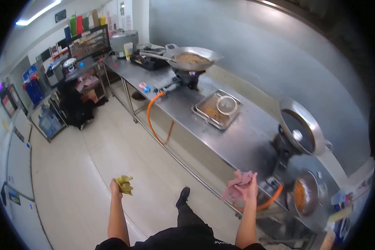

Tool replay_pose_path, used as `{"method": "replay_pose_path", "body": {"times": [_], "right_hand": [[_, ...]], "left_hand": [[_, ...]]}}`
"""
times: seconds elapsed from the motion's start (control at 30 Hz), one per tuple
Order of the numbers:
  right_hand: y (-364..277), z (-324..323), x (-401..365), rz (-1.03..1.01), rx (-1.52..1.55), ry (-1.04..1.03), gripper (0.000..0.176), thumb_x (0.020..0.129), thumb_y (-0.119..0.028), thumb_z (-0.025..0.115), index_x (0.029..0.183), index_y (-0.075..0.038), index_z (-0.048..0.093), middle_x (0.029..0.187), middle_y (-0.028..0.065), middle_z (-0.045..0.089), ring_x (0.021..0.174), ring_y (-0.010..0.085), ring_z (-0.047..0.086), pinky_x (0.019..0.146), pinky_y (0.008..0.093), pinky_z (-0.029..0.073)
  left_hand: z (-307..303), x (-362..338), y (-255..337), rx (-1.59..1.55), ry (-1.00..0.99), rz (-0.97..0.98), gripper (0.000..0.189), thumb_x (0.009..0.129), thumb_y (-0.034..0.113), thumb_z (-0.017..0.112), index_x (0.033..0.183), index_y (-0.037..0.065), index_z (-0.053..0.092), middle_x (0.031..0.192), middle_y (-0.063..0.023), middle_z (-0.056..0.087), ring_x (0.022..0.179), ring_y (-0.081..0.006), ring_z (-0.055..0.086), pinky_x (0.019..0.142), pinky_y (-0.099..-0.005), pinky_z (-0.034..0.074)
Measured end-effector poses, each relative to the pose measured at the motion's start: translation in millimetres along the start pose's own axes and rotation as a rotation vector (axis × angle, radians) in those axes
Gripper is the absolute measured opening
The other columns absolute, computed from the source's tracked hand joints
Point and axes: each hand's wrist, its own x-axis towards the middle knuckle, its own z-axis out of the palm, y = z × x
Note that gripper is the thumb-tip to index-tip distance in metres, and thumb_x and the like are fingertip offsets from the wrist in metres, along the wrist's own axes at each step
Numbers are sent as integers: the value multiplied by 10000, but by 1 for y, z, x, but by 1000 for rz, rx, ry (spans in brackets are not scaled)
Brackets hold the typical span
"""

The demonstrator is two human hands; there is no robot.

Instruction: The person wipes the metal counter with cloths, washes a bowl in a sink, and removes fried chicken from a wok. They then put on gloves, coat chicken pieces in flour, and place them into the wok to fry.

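My left hand [116, 187] is closed around a crumpled yellow-green cloth [125, 185], held out over the floor. A pink cloth [237, 184] hangs bunched from my right hand [250, 191], whose fingers grip it beside the table's front edge. Nearest to that hand is the steel table [241, 143], with an orange gas hose [270, 199] just past the wrist. Farther up the table lies a metal tray [216, 109] with a round strainer [227, 105] and some brownish food in it.
A wok [193, 58] with food sits on a burner [188, 78]; another wok [302, 127] leans by the wall. A bowl of orange food [307, 193] is at right. Another orange hose [150, 114] loops off the table edge. A person in black [75, 106] crouches by shelves at left.
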Motion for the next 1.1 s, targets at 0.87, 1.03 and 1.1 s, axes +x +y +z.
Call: {"method": "replay_pose_path", "body": {"times": [0.87, 1.03, 1.1], "right_hand": [[-28, 595, 501, -707, -52, 381, 103, 953, -110, 534, 1028, -65, 588, 935, 11, 581, 810, 127, 567, 705, 286, 490], [36, 656, 556, -723, -161, 742, 154, 944, -141, 594, 1058, -39, 605, 961, 28, 601, 800, 115, 557, 681, 280, 477], [48, 671, 563, -577, -246, 786, 240, 938, -164, 616, 1128, -18, 604, 1025, 36, 619, 838, 122, 567, 722, 287, 481]], "left_hand": [[650, 738, 406, -358, -1125, -294, 390, 1025, 248, 386, 1292, -5, 515, 1339, -153, 547, 1226, -312, 531, 1106, -474, 344], [721, 727, 333, -159, -1155, -215, 377, 997, 247, 477, 1283, 4, 514, 1325, -119, 548, 1205, -266, 546, 1052, -421, 410], [735, 721, 309, -26, -1062, -244, 369, 987, 232, 501, 1286, 15, 509, 1277, -102, 575, 1165, -238, 572, 994, -388, 465]]}}
